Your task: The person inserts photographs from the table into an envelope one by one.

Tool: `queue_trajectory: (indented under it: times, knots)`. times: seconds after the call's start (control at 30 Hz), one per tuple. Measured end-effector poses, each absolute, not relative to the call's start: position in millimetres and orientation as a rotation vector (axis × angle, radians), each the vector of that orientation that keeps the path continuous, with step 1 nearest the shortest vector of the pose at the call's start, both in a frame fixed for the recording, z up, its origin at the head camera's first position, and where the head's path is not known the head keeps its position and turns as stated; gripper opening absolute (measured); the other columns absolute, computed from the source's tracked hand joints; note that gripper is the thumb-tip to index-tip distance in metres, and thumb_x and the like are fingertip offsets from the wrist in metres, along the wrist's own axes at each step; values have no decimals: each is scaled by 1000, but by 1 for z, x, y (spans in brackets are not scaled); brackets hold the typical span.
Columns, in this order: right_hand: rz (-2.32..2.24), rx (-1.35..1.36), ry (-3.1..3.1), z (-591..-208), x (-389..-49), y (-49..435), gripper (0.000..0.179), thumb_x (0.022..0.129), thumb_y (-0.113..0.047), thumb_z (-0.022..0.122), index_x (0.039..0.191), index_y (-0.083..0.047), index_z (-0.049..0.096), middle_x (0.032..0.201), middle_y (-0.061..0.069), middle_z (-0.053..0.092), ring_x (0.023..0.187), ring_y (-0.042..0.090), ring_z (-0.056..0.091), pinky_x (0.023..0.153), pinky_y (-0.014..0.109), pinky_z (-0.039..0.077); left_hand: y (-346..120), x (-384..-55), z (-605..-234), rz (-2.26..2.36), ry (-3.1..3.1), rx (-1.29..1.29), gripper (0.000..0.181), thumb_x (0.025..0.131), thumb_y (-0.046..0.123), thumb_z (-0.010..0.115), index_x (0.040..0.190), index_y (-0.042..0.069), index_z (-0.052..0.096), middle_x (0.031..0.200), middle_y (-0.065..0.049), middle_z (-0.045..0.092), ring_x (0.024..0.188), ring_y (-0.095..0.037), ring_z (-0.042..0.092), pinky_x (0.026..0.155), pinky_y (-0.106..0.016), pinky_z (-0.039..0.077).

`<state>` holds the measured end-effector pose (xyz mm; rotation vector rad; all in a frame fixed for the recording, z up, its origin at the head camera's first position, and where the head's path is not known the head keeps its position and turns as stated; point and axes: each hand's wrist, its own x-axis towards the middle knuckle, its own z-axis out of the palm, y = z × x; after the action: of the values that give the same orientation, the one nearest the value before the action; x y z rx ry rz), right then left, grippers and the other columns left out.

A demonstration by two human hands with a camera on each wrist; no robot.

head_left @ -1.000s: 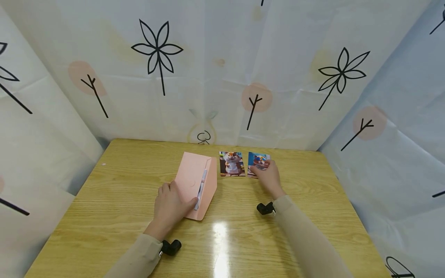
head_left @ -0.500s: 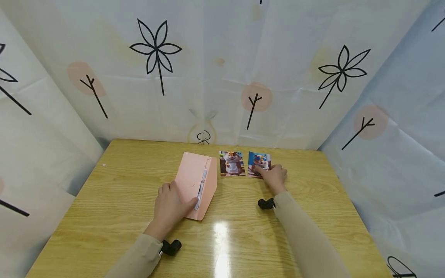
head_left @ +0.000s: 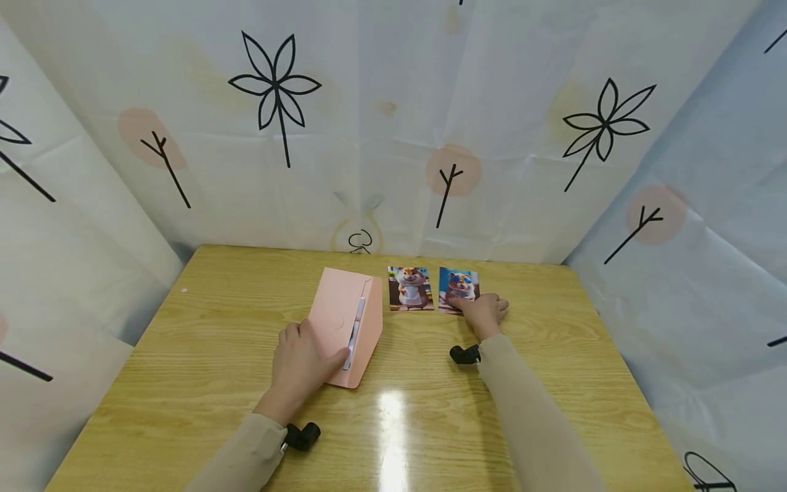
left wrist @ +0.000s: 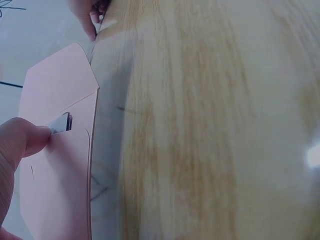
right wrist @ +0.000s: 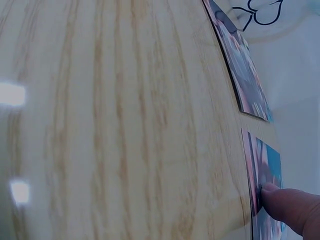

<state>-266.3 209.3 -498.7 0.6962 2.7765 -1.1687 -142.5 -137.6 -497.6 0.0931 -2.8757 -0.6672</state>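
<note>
A pink envelope (head_left: 344,307) with its pointed flap on the right is held tilted by my left hand (head_left: 304,362). The left thumb (left wrist: 35,140) presses beside a slot, where a pale insert (left wrist: 61,123) shows; the other fingers are mostly hidden in the left wrist view. My right hand (head_left: 484,314) is at the right-hand picture card (head_left: 460,281), which shows a cartoon animal in coloured glasses. Its thumb (right wrist: 282,200) presses on the card's face, with the other fingers extended to the right. To the left lies a second picture card (head_left: 410,288), with an animal in a white apron.
Both cards lie side by side near the back edge of the wooden table (head_left: 215,355). White patterned curtains (head_left: 369,123) close in the back and both sides. A black wrist camera (head_left: 301,436) sits by each sleeve cuff.
My right hand has let go of the card's edges, its fingers shifting right off the card while the thumb came onto its lower face. The left hand and envelope stay nearly still.
</note>
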Motion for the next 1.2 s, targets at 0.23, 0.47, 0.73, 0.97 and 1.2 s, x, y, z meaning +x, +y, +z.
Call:
queue_trajectory:
  times: [0.23,0.47,0.73,0.97,1.2]
  knots:
    - [-1234,754,2734,-500,-268,209,95,75,-51,78,128,14,33,126,34,22,109,40,28,88,50,32,-136,-143,-497,-676,-2883,93,95,70,63,72,120,-14,46,109,-29,48,100,-41,45,76,-53,45]
    - [-1265,744,2715,-498,-267,211,93,76,-48,79,129,14,33,127,33,22,112,41,27,90,50,33,-135,-144,-497,-676,-2904,99,96,71,63,71,122,-13,46,111,-29,47,100,-40,44,76,-52,45]
    - [-1241,708,2728,-497,-265,213,104,77,-48,77,140,13,21,132,34,22,118,44,25,97,53,29,-134,-143,-495,-671,-2909,95,96,70,64,72,122,-14,46,111,-29,47,100,-40,45,75,-52,45]
    - [-1261,695,2744,-498,-265,214,99,78,-43,78,142,9,22,136,33,26,124,47,24,101,56,25,-134,-143,-496,-664,-2902,89,96,70,63,72,121,-14,46,110,-29,47,99,-40,45,76,-52,45]
    - [-1273,677,2696,-494,-265,217,104,81,-38,77,146,9,11,141,34,20,129,48,20,104,56,24,-134,-143,-498,-664,-2895,87,96,69,63,72,121,-13,46,110,-29,47,99,-40,45,75,-52,45]
